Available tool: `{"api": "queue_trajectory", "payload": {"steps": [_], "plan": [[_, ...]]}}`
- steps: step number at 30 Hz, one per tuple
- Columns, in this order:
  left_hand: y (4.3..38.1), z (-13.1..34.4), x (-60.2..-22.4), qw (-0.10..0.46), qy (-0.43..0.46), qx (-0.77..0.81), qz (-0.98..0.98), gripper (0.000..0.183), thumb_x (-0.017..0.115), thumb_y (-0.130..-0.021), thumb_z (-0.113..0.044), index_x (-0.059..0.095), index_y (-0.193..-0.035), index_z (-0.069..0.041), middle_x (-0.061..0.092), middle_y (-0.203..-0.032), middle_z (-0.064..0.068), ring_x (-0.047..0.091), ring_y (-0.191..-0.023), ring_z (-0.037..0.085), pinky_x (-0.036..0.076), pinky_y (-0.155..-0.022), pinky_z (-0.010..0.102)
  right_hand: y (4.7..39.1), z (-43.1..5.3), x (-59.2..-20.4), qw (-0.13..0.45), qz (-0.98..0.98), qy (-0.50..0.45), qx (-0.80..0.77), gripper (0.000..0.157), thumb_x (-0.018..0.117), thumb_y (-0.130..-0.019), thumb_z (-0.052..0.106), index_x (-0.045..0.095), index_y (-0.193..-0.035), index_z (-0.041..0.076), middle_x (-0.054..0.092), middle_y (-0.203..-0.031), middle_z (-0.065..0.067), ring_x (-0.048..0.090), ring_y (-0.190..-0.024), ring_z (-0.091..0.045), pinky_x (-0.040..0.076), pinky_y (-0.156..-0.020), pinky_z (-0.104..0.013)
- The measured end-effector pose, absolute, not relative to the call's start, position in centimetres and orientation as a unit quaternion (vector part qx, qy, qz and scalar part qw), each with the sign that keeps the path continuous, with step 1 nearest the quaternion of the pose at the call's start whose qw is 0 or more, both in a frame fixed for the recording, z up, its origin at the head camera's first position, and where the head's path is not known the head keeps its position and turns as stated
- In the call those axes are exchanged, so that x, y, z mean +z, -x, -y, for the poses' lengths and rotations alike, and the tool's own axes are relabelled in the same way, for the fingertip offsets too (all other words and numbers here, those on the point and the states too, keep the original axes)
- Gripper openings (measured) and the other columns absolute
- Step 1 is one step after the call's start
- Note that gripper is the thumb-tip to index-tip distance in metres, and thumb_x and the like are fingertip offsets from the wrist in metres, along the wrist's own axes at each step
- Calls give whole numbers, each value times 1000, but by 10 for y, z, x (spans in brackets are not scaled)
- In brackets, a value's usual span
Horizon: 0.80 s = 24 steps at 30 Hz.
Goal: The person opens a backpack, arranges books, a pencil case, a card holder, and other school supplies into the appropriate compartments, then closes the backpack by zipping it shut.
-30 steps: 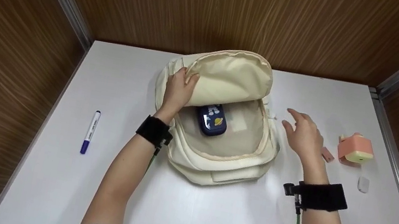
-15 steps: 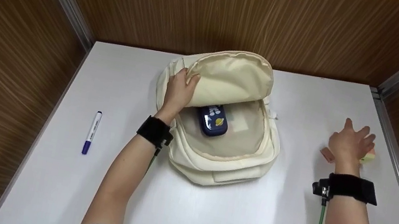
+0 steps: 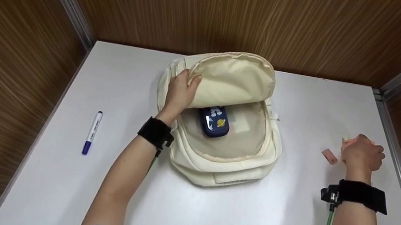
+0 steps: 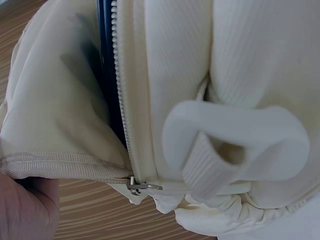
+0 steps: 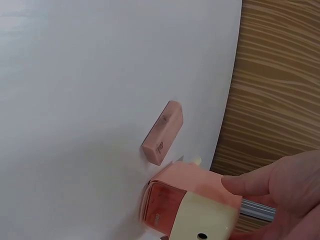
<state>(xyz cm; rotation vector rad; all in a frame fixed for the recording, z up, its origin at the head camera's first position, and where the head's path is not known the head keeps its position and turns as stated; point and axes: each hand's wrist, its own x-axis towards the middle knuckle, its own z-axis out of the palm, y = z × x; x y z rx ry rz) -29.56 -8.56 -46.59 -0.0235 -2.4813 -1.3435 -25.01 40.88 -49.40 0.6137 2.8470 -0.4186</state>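
A cream backpack lies unzipped, its front flap lifted. My left hand grips the flap's left edge, and the left wrist view shows those fingers at the zipper edge. Inside the bag rests a dark blue case with a planet print, partly under the flap. On the right, my right hand grips a pink and cream pencil sharpener from above, covering most of it in the head view. Thumb and fingers lie on opposite sides of its body in the right wrist view.
A pink eraser lies just left of the sharpener. A white marker with a blue cap lies far left on the white table. Wood-grain panels border the table at the back and sides.
My right hand has moved right from beside the backpack to the pencil sharpener and taken hold of it. My left hand has stayed on the flap. The small white item is now hidden.
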Motion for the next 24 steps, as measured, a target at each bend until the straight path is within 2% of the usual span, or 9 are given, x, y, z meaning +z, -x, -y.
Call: {"api": "queue_trajectory", "payload": {"steps": [3,7,13,18,21,24], "plan": [[295,86,-466,158,14,-475,866,29,61,-98,-25,66,-108,2,70,-93,17,62,-78,26,49,-74,42,250,-413,-496,101,-963,-210,-136,62,57,-87,11,33,-139,-11,35,-115,-51,37,-112,-63,45,-81,-61],[295,86,-465,156,14,-477,865,28,61,-98,-24,66,-108,2,70,-91,16,59,-74,23,49,-72,41,250,-415,-501,90,-959,-222,-149,68,59,-84,5,31,-144,-8,33,-119,-51,37,-113,-65,45,-83,-63],[294,87,-465,164,9,-473,866,27,63,-97,-25,67,-104,1,70,-90,17,62,-77,26,49,-74,43,249,-407,-498,73,-958,-220,-170,64,53,-89,4,29,-148,-5,33,-120,-49,39,-111,-65,45,-81,-65],[294,88,-466,168,7,-473,865,26,64,-96,-25,67,-102,0,71,-88,17,62,-74,25,49,-72,43,246,-386,-487,20,-960,-195,-198,50,44,-98,10,36,-146,-3,42,-121,-44,42,-108,-62,44,-77,-67],[295,89,-467,167,3,-475,864,27,64,-96,-26,67,-102,0,71,-90,17,63,-77,25,49,-73,44,243,-368,-477,-8,-959,-171,-225,47,45,-102,17,40,-145,-1,48,-123,-39,45,-108,-58,42,-78,-66],[294,89,-467,167,0,-476,863,27,65,-96,-26,68,-104,0,71,-93,18,65,-81,27,49,-75,44,239,-346,-469,-18,-954,-149,-259,51,50,-101,21,40,-147,3,48,-130,-36,44,-114,-55,39,-84,-65]]}}
